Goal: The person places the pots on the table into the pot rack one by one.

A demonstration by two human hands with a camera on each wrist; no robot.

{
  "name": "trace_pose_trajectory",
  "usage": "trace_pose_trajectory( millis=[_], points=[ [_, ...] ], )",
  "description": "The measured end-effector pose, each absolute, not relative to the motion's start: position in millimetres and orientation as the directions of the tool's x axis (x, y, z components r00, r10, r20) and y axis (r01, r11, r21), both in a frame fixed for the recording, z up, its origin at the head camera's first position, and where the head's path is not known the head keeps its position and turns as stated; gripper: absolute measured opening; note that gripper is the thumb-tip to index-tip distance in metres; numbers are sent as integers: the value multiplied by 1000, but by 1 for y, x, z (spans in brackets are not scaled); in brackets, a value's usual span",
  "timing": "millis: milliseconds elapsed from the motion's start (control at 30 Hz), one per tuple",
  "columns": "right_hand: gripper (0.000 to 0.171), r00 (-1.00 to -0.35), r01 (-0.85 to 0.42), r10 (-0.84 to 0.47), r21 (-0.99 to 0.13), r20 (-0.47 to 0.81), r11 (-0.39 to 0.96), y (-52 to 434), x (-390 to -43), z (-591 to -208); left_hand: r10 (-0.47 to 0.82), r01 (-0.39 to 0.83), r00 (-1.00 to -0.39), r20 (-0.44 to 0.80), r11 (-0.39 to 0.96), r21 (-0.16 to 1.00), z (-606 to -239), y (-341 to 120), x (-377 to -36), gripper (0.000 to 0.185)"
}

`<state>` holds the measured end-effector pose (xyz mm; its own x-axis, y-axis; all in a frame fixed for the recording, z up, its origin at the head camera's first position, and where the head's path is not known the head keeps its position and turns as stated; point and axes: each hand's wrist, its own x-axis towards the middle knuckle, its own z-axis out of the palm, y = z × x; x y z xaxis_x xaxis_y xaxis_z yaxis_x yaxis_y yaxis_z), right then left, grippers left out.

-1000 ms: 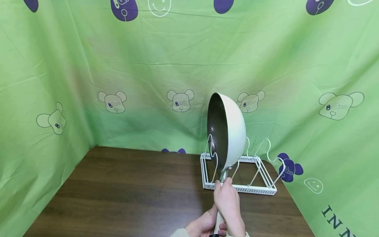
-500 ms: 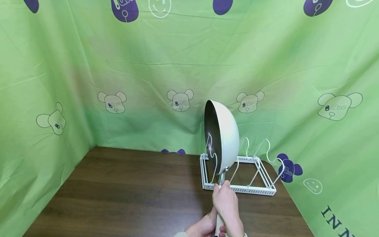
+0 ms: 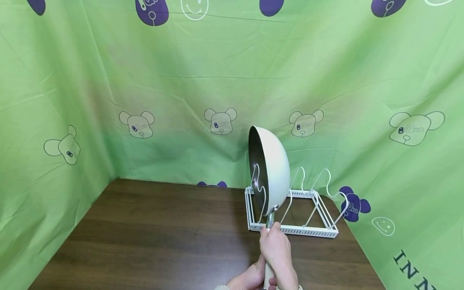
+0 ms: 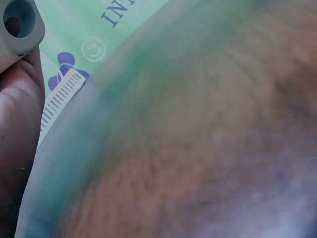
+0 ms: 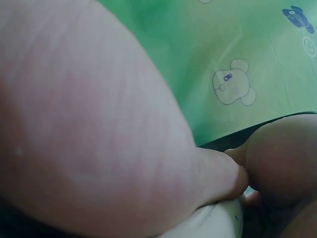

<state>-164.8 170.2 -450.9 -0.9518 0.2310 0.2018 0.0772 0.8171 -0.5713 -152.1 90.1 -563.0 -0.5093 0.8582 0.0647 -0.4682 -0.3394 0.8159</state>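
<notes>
A deep wok [image 3: 277,169], white outside and dark inside, stands on edge among the wire dividers of a white pan rack [image 3: 308,231]. Its dark inside faces left. My right hand [image 3: 278,251] grips the cream handle [image 3: 269,274] near the metal neck. Lower down, my left hand [image 3: 251,276] holds the handle from the left. The handle's end with its hanging hole [image 4: 20,29] shows in the left wrist view. Whether the wok's lower rim touches the rack's base is hidden. In the right wrist view, the right hand [image 5: 99,124] fills much of the picture.
The rack stands at the right rear of a brown wooden table [image 3: 163,233]. More wire dividers [image 3: 328,181] rise right of the wok. A green printed cloth [image 3: 174,92] hangs behind and at both sides.
The wok has come down and shifted slightly left among the rack's dividers. Both hands have moved a little down with the handle, still gripping it. Movement is small in the last half second.
</notes>
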Motion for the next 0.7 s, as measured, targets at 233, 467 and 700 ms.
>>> trace_pose_trajectory(
  millis=[233,467,700],
  points=[
    [23,-954,88,235,-574,186,814,171,-165,-455,843,-429,-533,69,-340,837,-566,91,-149,68],
    [22,-959,91,227,-574,171,814,171,-163,-456,818,-367,-566,100,-359,858,-566,90,-147,65],
    [23,-963,91,220,-575,158,813,173,-164,-460,834,-396,-547,67,-329,857,-570,89,-149,67]
  ],
)
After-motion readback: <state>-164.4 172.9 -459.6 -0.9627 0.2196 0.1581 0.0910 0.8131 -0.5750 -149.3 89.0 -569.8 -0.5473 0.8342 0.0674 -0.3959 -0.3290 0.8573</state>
